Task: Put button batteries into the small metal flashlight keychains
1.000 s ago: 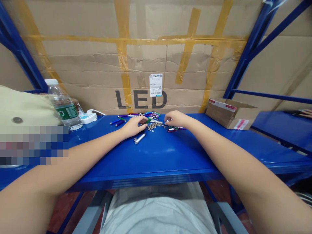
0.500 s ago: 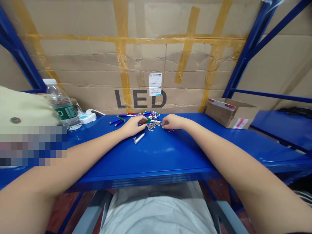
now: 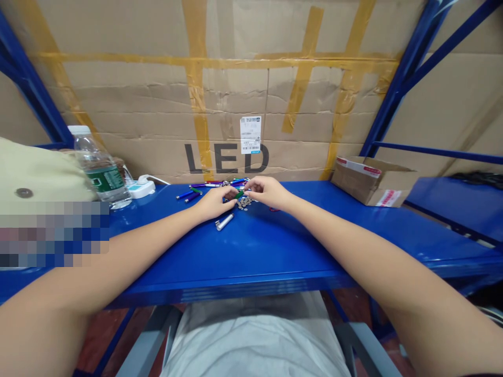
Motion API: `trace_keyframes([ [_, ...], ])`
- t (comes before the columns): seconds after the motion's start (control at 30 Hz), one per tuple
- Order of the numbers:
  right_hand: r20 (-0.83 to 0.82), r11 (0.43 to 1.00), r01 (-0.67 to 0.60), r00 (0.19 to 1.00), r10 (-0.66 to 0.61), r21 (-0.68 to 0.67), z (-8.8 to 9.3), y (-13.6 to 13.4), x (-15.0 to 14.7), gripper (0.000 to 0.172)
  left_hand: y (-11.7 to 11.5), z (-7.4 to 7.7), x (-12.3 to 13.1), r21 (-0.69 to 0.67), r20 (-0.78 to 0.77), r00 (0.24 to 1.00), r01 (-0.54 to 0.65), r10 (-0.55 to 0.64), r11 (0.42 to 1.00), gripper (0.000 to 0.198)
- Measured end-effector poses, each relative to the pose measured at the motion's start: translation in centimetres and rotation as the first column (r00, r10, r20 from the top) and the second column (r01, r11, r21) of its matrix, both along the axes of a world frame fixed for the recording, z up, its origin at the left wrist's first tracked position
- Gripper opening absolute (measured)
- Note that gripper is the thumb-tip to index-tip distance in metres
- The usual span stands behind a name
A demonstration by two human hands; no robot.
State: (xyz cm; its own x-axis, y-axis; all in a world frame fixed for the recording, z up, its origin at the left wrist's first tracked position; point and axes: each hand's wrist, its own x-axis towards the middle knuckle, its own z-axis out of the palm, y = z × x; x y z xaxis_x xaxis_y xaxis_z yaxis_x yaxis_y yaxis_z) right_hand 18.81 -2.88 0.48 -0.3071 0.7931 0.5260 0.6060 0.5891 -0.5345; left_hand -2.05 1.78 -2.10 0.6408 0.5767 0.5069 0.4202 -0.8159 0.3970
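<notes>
My left hand (image 3: 214, 202) rests on the blue shelf top (image 3: 251, 246), fingers closed round a small green tube (image 3: 239, 195). My right hand (image 3: 267, 191) is beside it, its fingertips pinched together at the green tube's tip, over a heap of small silver button cells (image 3: 245, 202); what they pinch is too small to name. A silver tube (image 3: 224, 222) lies loose just in front of my left hand. Several coloured tubes and clips (image 3: 220, 186) lie behind both hands.
A water bottle (image 3: 98, 167) and a white power strip (image 3: 140, 187) stand at the left, beside a beige bag (image 3: 35, 173). A small cardboard box (image 3: 371, 180) sits at the right. A large taped carton marked LED (image 3: 228, 94) closes off the back.
My right hand has moved left from the red clips to the green tube's tip. My left hand has stayed where it was.
</notes>
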Motion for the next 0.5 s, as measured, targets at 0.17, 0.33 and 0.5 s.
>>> trace_keyframes([
  [0.17,0.017,0.999,0.020,1.000,-0.021,0.032,-0.17,0.01,0.01,0.019,0.08,-0.06,-0.01,0.000,0.010,1.000,-0.001,0.001,1.000,0.019],
  [0.33,0.026,0.999,0.025,0.999,-0.026,0.044,-0.45,0.11,-0.12,0.020,0.02,0.02,0.01,-0.009,0.013,1.000,-0.002,0.002,1.000,0.020],
  [0.5,0.069,0.994,0.006,0.998,-0.013,0.106,-1.06,0.71,0.13,0.019,0.00,0.06,0.00,-0.016,0.015,1.000,-0.002,0.002,1.000,0.020],
])
